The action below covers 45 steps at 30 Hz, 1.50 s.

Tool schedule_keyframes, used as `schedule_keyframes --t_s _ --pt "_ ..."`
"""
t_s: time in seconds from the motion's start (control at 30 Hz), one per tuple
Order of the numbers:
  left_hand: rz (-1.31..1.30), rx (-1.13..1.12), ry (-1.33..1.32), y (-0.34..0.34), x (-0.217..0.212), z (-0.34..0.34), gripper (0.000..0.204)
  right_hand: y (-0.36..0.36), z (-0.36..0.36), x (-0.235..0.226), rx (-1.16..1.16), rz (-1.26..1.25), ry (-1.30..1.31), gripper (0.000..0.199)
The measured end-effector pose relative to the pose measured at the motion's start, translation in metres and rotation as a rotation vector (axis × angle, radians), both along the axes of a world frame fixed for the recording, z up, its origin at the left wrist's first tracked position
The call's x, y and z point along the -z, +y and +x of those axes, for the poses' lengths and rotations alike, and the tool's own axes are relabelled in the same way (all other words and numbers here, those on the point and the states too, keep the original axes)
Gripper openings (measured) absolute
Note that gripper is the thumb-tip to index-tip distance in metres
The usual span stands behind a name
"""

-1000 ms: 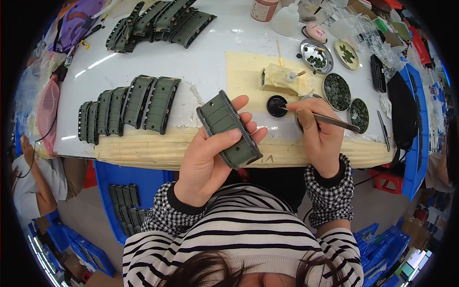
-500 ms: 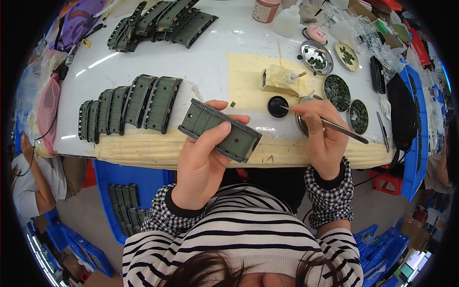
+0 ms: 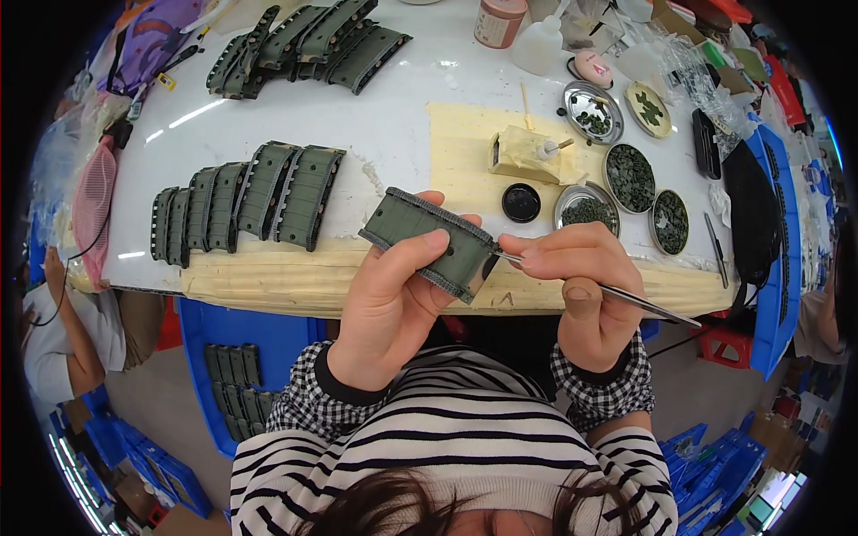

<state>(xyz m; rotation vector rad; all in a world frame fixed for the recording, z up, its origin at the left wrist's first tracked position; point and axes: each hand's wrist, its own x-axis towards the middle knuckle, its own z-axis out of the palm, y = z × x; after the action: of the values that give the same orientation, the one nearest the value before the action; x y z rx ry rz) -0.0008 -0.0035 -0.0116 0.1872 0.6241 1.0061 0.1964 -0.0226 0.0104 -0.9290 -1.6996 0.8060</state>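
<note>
My left hand point(image 3: 393, 290) grips a curved green panel point(image 3: 420, 234) with ridged dark edges, its thumb lying across the face. In my right hand point(image 3: 585, 286) is a pair of metal tweezers point(image 3: 639, 302), pinched like a pen. Their tips touch or nearly touch the panel's right end; whether they hold a small piece is too small to tell. Just beyond my right hand stand a small black dish point(image 3: 520, 203) and a round metal tin point(image 3: 587, 204) of tiny green pieces.
Several similar panels stand in a row point(image 3: 248, 196) at left, with more stacked point(image 3: 308, 45) behind. Tins of green pieces point(image 3: 630, 174) and a tape-wrapped block point(image 3: 527, 156) sit at right. Below the table's padded front edge point(image 3: 268, 281) is a blue crate point(image 3: 201, 326) holding panels.
My right hand has brought the tweezers from the black dish down and left to the panel's right end. The left hand and panel have shifted slightly right.
</note>
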Motion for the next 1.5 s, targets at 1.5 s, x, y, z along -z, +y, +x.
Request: schedule_keyframes --t_s 1.5 --pt "0.059 -0.037 -0.119 -0.006 0.011 0.002 0.04 -0.007 -0.014 0.015 0.109 0.177 -0.04 0.013"
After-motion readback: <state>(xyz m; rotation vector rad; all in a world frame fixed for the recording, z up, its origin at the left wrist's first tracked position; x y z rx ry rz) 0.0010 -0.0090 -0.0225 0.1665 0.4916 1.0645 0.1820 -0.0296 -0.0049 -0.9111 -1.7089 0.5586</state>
